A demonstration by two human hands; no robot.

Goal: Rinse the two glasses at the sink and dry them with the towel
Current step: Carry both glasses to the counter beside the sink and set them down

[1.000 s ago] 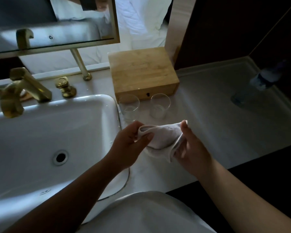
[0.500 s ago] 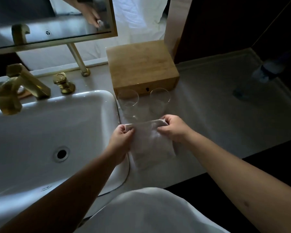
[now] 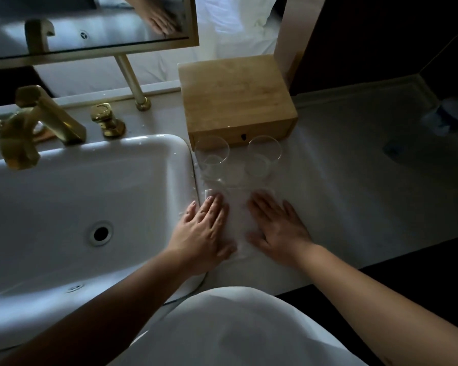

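Observation:
Two clear glasses stand upright on the counter in front of a wooden box: the left glass (image 3: 212, 157) next to the sink, the right glass (image 3: 262, 158) beside it. A white towel (image 3: 238, 220) lies folded flat on the counter just below them. My left hand (image 3: 205, 228) rests palm down on the towel's left edge, fingers spread. My right hand (image 3: 276, 225) presses flat on its right side. Neither hand grips anything.
The white sink (image 3: 77, 207) with its drain (image 3: 100, 233) fills the left. A brass faucet (image 3: 35, 122) and knob (image 3: 106, 120) stand behind it. The wooden box (image 3: 236, 99) sits at the back; a plastic bottle (image 3: 444, 117) lies far right. The counter's front edge is close.
The towel, held bunched then stretched between both hands above the counter, now lies flat on it. Both hands have let go and rest palm down on top.

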